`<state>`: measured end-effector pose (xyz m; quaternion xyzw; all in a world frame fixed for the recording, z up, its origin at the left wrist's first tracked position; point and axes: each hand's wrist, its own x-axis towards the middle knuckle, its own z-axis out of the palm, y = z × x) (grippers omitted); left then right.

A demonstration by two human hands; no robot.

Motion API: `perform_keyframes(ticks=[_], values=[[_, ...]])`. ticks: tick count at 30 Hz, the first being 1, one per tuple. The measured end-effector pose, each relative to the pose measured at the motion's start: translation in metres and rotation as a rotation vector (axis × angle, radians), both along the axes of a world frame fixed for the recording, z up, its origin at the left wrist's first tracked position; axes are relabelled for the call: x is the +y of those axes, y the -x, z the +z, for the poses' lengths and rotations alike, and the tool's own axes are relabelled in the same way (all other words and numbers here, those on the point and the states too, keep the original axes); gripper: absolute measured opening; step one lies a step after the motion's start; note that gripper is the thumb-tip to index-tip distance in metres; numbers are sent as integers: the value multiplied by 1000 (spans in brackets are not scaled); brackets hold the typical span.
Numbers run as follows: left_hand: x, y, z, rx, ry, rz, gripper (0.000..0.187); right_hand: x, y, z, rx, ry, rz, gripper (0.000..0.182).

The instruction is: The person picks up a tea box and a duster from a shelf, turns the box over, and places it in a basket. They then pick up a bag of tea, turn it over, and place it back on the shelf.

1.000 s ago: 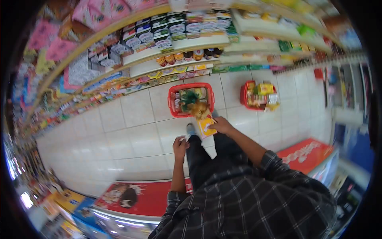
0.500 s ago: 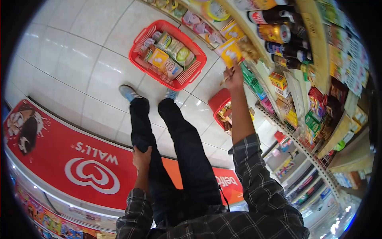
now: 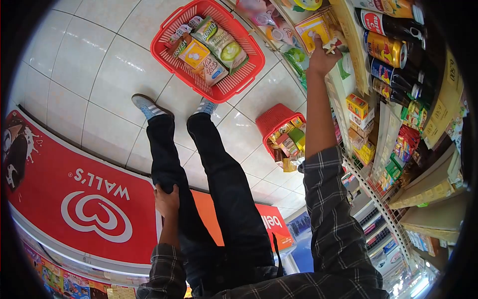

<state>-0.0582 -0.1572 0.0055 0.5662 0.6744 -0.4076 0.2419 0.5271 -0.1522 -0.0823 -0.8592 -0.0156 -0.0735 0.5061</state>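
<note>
My right hand [image 3: 323, 60] is raised at the shelf on the right. Its fingers close on the lower edge of a yellow packet [image 3: 313, 32] that bears a white figure. A small pale stick-like thing [image 3: 331, 49] shows by the fingers; I cannot make out what it is. My left hand [image 3: 167, 200] rests with bent fingers around my trouser knee [image 3: 168, 172]. Beyond my feet, a red basket [image 3: 158, 42] on the floor contains a green Bonten pouch [image 3: 221, 45], a brown-and-white pouch [image 3: 211, 70] and a yellow packet [image 3: 195, 55].
A smaller red basket [image 3: 271, 117] of boxed and packed goods stands below my right forearm. Cans [image 3: 386, 49], dark bottles [image 3: 383, 24] and small yellow boxes [image 3: 357, 106] line the shelves. Behind me on the left is a red Wall's freezer [image 3: 45, 184].
My right hand has moved up and to the right with the yellow packet, deeper against the shelf. The view has shifted; my left hand stays on my knee.
</note>
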Motion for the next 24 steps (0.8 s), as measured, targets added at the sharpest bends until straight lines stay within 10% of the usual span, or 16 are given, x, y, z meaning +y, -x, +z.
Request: perform_keyframes(ticks=[5,12,24], values=[[-1,0,-1,14,0,9,73,17,11,3,126,374,139,67],[1,-6,0,22,36,29,71,15,-14,-13,138,68,220,60],[2,-17,-3,34,60,60,74,27,-18,-4,132,282,177,54]])
